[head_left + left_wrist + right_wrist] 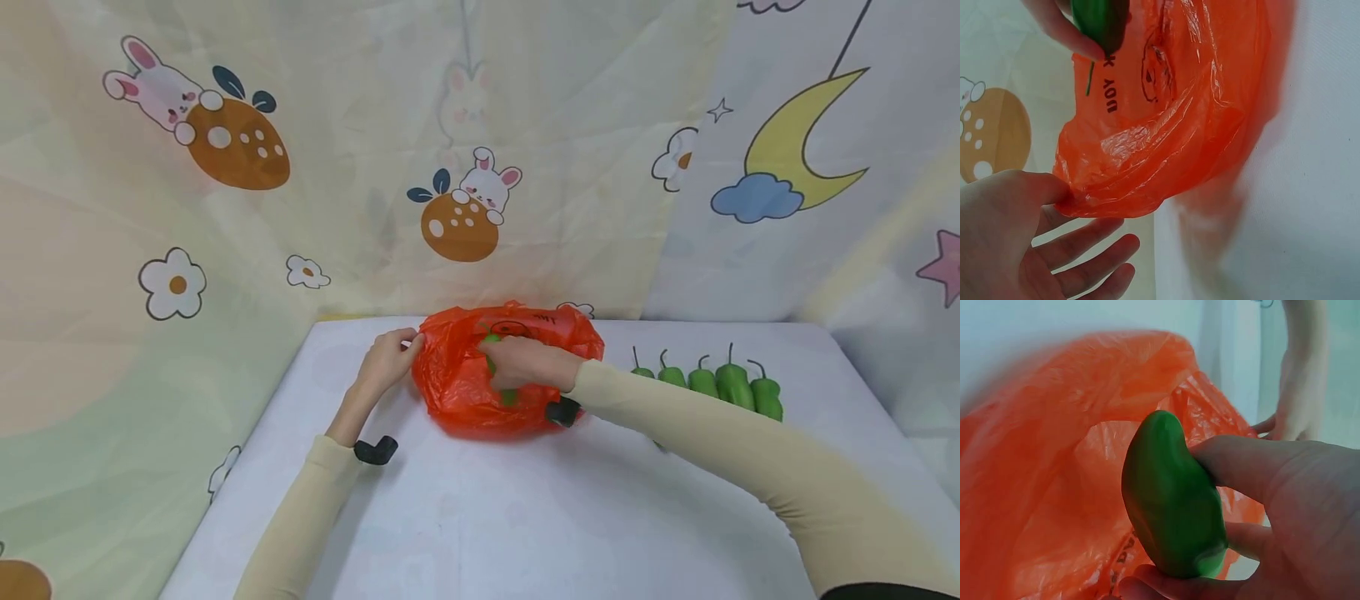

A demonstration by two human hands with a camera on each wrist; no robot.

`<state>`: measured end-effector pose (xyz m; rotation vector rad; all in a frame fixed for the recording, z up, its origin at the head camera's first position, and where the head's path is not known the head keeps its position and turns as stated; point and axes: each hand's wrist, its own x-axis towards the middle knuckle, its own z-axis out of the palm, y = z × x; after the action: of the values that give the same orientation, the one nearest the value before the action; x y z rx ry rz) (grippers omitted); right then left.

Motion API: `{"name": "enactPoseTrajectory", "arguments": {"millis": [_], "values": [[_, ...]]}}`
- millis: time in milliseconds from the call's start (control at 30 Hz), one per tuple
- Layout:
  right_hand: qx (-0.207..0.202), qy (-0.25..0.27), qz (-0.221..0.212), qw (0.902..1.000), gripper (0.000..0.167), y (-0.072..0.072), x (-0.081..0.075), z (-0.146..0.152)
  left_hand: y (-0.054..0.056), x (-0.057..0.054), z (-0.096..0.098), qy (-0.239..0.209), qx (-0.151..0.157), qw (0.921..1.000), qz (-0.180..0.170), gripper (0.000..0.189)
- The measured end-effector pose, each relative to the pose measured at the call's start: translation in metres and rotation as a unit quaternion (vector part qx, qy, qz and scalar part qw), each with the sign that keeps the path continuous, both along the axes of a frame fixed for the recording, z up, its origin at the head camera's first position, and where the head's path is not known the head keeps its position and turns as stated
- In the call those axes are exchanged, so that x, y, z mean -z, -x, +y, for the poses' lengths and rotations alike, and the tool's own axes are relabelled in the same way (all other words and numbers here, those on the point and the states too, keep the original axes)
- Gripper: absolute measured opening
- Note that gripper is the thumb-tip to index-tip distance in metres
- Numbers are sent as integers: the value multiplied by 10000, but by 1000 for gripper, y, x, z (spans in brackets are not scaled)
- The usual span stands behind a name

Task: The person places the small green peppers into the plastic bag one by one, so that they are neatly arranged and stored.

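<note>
A thin red plastic bag (459, 408) with dark print sits on the white table, its mouth held apart. My left hand (384, 362) pinches the left edge of the bag between thumb and forefinger, the other fingers spread below it in the left wrist view. Over the bag's mouth, my right hand (528, 363) grips a green pepper (1172, 500), thumb on one side and fingers on the other. A thin stem hangs from that pepper in the left wrist view. Something green shows below the right hand in the head view; I cannot tell whether it lies inside the bag.
To the right of the bag, several green peppers (733, 385) stand in a row with stems pointing away, partly hidden by my right sleeve (675, 417). A printed cloth backdrop (360, 208) rises behind the white table (465, 517).
</note>
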<state>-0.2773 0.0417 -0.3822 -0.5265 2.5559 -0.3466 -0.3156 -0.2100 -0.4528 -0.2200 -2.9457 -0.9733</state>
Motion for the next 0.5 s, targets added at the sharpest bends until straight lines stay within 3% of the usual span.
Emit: {"name": "enactPoseTrajectory", "arguments": {"millis": [267, 500], "values": [[257, -445, 315, 9982, 53, 11, 22, -28, 1, 1, 0, 53, 21, 9999, 86, 33], [375, -839, 603, 9939, 57, 14, 30, -36, 1, -2, 2, 86, -47, 9999, 65, 33]]}}
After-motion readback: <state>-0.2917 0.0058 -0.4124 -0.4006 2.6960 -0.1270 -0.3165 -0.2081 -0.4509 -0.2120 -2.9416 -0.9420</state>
